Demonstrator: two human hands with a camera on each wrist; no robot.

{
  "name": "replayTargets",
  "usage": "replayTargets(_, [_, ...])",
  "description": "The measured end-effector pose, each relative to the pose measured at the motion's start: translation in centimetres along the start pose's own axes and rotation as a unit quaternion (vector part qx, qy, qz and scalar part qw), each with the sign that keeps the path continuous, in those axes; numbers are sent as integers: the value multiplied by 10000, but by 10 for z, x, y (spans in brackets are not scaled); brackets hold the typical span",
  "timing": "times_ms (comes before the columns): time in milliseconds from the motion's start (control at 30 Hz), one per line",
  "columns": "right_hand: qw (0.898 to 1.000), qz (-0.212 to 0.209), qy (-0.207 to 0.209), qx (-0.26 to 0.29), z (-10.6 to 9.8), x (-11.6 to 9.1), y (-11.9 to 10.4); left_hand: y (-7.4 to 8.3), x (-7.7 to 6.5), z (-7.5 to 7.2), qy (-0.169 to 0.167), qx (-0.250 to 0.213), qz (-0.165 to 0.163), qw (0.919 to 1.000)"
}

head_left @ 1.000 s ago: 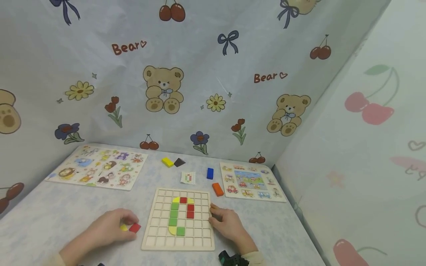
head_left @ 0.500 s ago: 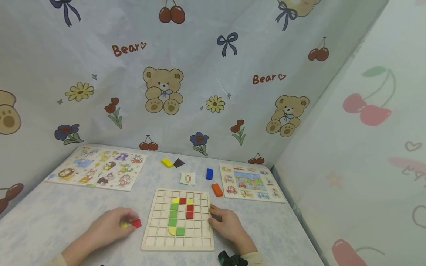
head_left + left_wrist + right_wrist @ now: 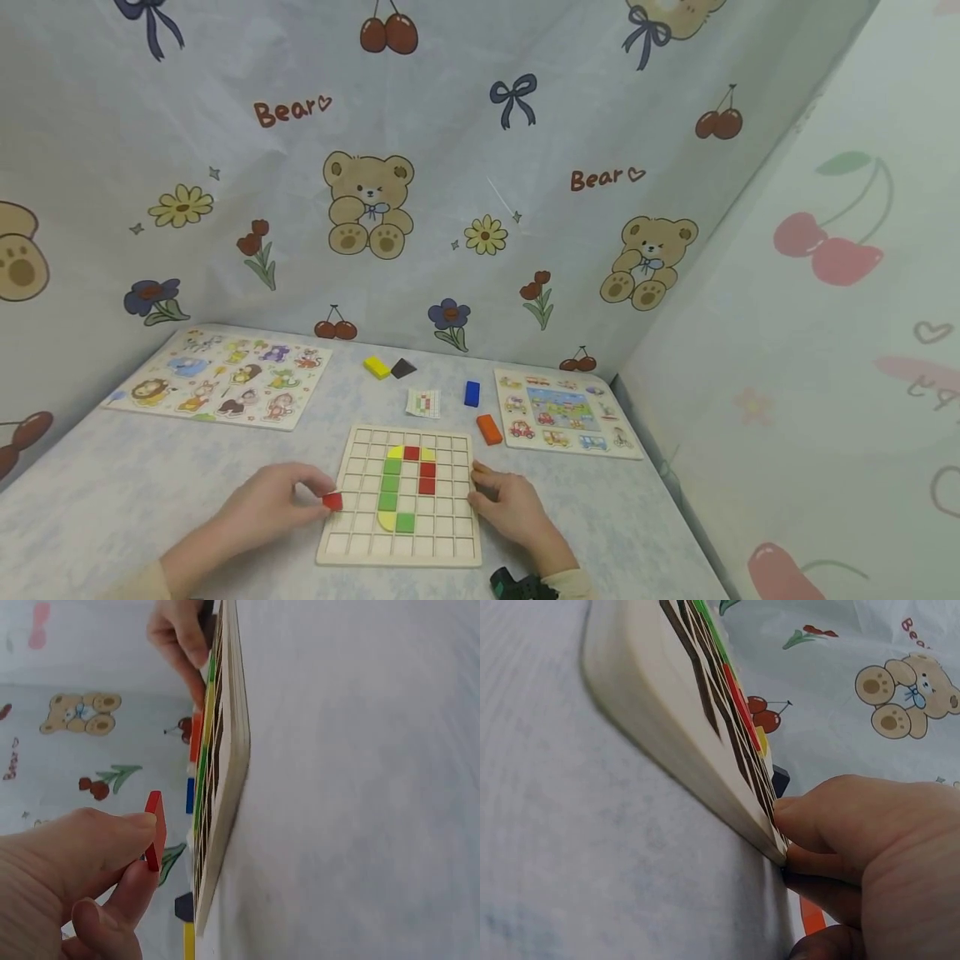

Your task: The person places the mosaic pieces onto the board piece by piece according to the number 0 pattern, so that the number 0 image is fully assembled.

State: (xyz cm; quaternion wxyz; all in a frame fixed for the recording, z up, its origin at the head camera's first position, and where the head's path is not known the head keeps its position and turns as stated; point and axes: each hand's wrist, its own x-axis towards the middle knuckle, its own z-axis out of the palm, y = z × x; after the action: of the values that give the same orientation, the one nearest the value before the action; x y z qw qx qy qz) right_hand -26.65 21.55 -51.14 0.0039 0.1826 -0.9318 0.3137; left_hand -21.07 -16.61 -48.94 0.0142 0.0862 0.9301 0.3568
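My left hand (image 3: 273,504) pinches a small red square tile (image 3: 333,501) between thumb and fingers. The tile is held over the left edge of a wooden grid board (image 3: 356,525); in the left wrist view the red tile (image 3: 156,831) stands on edge, apart from the board. My right hand (image 3: 516,510) holds the board's right edge, its thumb (image 3: 810,817) on top and fingers at the side. Set in the grid are green tiles (image 3: 389,484), red tiles (image 3: 427,478) and yellow rounded tiles (image 3: 387,521), laid out as a partial ring.
Behind the board lie a small printed pattern card (image 3: 423,403), a blue block (image 3: 472,393), an orange block (image 3: 490,430), a yellow block (image 3: 377,367) and a dark piece (image 3: 403,368). An animal puzzle board (image 3: 225,375) lies at back left, a vehicle puzzle board (image 3: 567,414) at back right.
My left hand has moved right with the red tile, from the tabletop to the board's left edge. A yellow piece seen at that hand earlier is out of sight. My right hand stays put.
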Motion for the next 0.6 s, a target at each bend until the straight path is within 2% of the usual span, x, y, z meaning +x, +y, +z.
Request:
replayTargets(167, [10000, -19, -10, 1, -1, -2, 0, 26, 9, 15, -411, -109, 383, 9984])
replayTargets(333, [9998, -141, -86, -78, -3, -2, 1, 51, 25, 35, -472, -35, 914, 9947])
replayTargets(600, [9996, -121, -225, -116, -3, -1, 1, 74, 50, 67, -789, 24, 1209, 9895])
